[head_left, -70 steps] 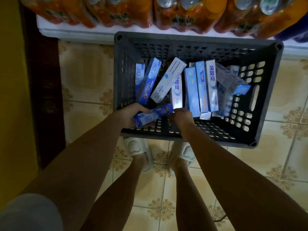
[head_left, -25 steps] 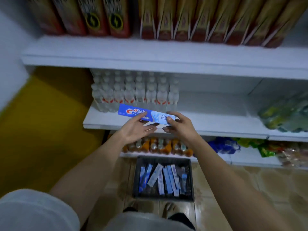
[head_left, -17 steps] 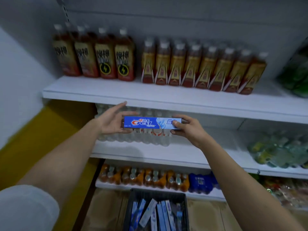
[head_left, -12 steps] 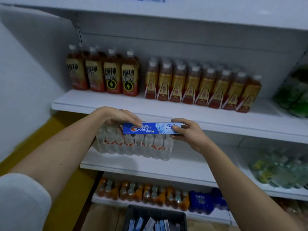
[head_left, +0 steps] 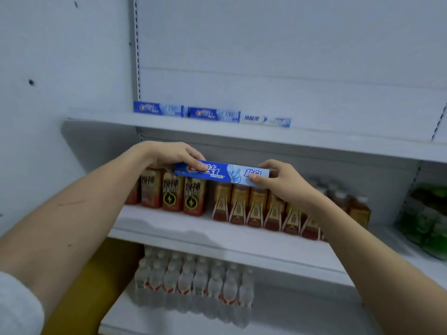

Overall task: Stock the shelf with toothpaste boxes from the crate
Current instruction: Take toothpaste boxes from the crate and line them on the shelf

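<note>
Below the shelf edge (head_left: 217, 131), hands (head_left: 278, 176) hold box (head_left: 225, 172)

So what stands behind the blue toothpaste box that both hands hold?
Behind the blue toothpaste box stand brown bottles on the middle shelf. Their caps are covered by it.

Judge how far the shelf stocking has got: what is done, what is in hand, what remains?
Done: three toothpaste boxes lie in a row on the top shelf. In hand: the left hand and right hand hold a fourth box below it. Left: placing this one; the crate is out of view.
</note>
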Demonstrator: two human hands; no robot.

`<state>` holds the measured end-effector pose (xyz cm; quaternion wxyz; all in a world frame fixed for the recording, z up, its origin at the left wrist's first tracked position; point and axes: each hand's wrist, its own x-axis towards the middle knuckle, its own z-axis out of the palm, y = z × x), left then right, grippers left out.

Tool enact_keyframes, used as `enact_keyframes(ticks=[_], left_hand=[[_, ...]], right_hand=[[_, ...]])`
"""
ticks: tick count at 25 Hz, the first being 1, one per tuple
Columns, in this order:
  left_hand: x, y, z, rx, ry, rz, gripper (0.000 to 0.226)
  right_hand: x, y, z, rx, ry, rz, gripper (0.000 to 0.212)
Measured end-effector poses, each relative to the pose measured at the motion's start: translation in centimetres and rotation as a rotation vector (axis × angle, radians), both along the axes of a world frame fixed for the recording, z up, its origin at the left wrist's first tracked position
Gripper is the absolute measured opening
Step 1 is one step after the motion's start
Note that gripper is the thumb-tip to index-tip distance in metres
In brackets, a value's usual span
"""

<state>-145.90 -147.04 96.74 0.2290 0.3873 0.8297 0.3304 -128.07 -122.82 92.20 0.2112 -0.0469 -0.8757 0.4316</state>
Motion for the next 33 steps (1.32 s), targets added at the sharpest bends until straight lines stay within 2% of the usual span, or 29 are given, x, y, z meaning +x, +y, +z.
enact_keyframes(ticks=[3, 7, 13, 17, 23, 33], left_hand=[[0.7, -0.7, 4.4, 0.065, 0.089, 0.029, 0.039], [1.3, -0.5, 7.8, 0.174, 0.209, 0.126, 0.033], [0.5, -0.1, 9.6, 0.286, 0.327, 0.207, 0.043], [-2.2, -0.1, 9.7, 0.244, 0.445, 0.265, 0.046], [-8.9, 1.1, 10.2, 0.14, 0.55, 0.309, 0.049], [-21.2, 5.8, 11.6, -0.06, 0.581, 0.195, 0.048]], right_hand=[[0.3, -0.1, 4.9, 0.008, 0.051, 0.047, 0.035], [-0.3, 0.1, 8.6, 0.04, 0.089, 0.055, 0.041], [-2.9, 0.3, 11.6, 0.028, 0.224, 0.032, 0.034], [-6.2, 0.6, 13.0, 0.128, 0.25, -0.002, 0.032], [-14.0, 1.5, 14.6, 0.377, 0.132, -0.102, 0.031], [-26.6, 3.9, 15.1, 0.581, -0.2, -0.288, 0.029]])
